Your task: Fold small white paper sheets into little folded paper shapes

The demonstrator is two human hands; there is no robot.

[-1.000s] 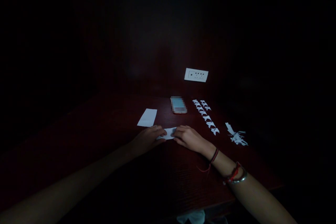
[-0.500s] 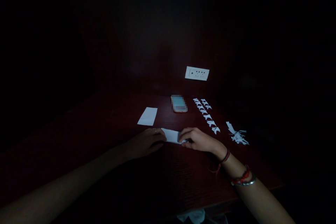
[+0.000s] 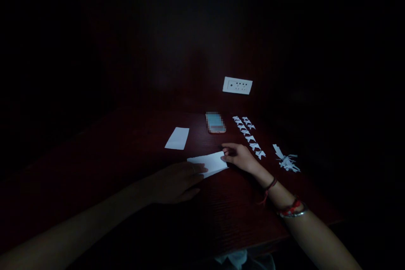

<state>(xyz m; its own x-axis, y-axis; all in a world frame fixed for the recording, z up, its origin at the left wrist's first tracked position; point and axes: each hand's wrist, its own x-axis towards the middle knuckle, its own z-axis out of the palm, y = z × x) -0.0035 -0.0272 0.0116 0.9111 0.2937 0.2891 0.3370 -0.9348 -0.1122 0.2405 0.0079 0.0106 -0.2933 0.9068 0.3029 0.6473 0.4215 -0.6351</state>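
Observation:
A strip of white paper [image 3: 215, 162] lies on the dark red table between my hands, its right end slightly raised. My left hand [image 3: 182, 180] rests over its left part, fingers stretched out flat across the sheet and thumb apart. At the upper right corner, my right hand [image 3: 242, 158] pinches the paper between thumb and fingers. Beyond the left hand lies a second white paper piece [image 3: 177, 138], flat on the table. Small folded paper pieces [image 3: 249, 139] stand in two rows past my right hand.
A phone [image 3: 215, 122] lies behind the paper. To the right is a heap of thin paper scraps [image 3: 288, 162]. A white socket panel [image 3: 237, 85] is on the back wall. Below the table's front edge shows something pale [image 3: 236, 259]. The surroundings are very dark.
The paper strip has turned, its right end swinging away from me. My left hand has flattened over it; my right hand has shifted up and right to the corner.

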